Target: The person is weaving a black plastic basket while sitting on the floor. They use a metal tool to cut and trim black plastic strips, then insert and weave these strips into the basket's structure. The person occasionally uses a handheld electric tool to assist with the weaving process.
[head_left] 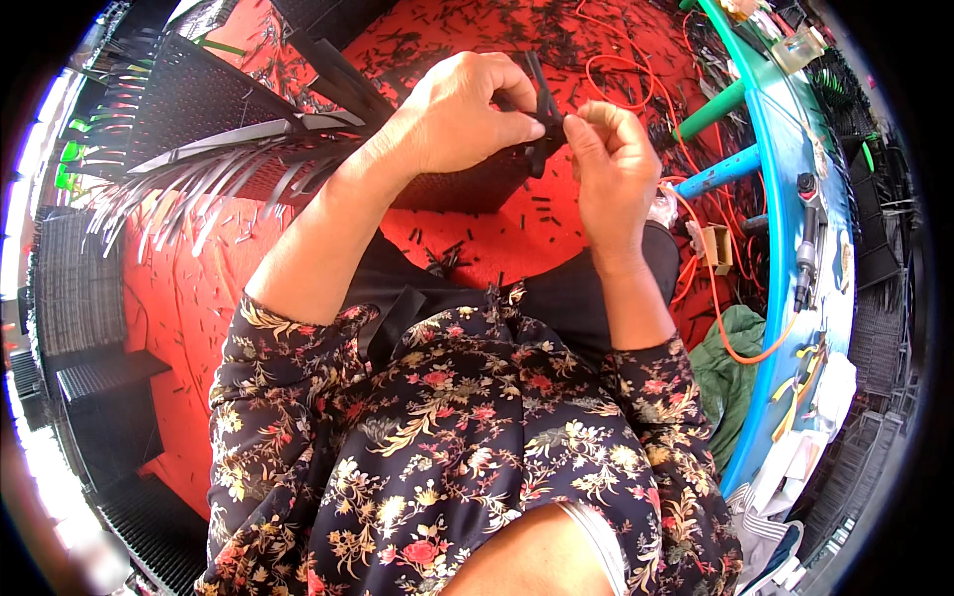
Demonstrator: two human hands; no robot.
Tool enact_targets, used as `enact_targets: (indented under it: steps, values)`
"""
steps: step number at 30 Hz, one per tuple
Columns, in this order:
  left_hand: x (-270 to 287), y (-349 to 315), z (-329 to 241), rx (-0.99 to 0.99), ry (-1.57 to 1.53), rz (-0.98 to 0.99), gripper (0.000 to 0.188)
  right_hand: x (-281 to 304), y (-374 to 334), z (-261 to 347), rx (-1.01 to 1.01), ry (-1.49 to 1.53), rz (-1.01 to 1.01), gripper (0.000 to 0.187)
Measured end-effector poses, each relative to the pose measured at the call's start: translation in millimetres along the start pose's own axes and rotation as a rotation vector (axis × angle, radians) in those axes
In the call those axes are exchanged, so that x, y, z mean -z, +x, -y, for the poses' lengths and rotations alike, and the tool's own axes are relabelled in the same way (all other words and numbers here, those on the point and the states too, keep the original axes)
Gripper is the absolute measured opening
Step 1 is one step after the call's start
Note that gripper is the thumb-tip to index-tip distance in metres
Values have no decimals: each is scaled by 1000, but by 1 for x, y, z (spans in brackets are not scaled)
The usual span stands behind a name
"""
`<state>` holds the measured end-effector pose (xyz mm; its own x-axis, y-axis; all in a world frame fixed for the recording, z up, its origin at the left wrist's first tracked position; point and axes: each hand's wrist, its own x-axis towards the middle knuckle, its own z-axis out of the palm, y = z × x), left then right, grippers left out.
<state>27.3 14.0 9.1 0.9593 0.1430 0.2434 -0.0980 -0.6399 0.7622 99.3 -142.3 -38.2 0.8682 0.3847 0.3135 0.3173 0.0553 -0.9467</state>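
My left hand (467,114) is closed, thumb and fingers pinching a black flat strip (538,77) at the edge of a black woven piece (452,187). Opposite it, my right hand (613,169) has its thumb and fingertips pressed together by the same strip's crossing; whatever lies between them is too small to make out. Long loose strip ends (204,199) fan out from the woven piece toward the left. A pale band (238,141) runs along above them. My left hand hides part of the woven edge.
Black strip scraps lie over the red floor covering (537,233). To the right stands a blue-green table (770,164) with a hand tool (806,238) and orange hose (730,348). A cardboard box (717,248) and green cloth (730,368) sit beside it. Black woven stacks (79,283) stand left.
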Motion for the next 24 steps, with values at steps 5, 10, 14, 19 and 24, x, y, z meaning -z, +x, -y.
enact_targets:
  steps: [5,10,14,19,24]
  values:
    - [-6,-2,11,-130,42,-73,11,5,23,3,145,-117,245,18]
    - [-4,-5,1,-13,45,-49,10,8,41,17,-27,-53,430,14]
    - [-6,-6,-3,67,-46,-52,9,7,53,15,-28,137,231,9]
    - [-6,-3,-1,19,-25,-73,9,-1,60,-7,-67,308,192,11]
    - [-8,-4,2,28,-39,-91,8,-3,44,-4,165,98,78,18]
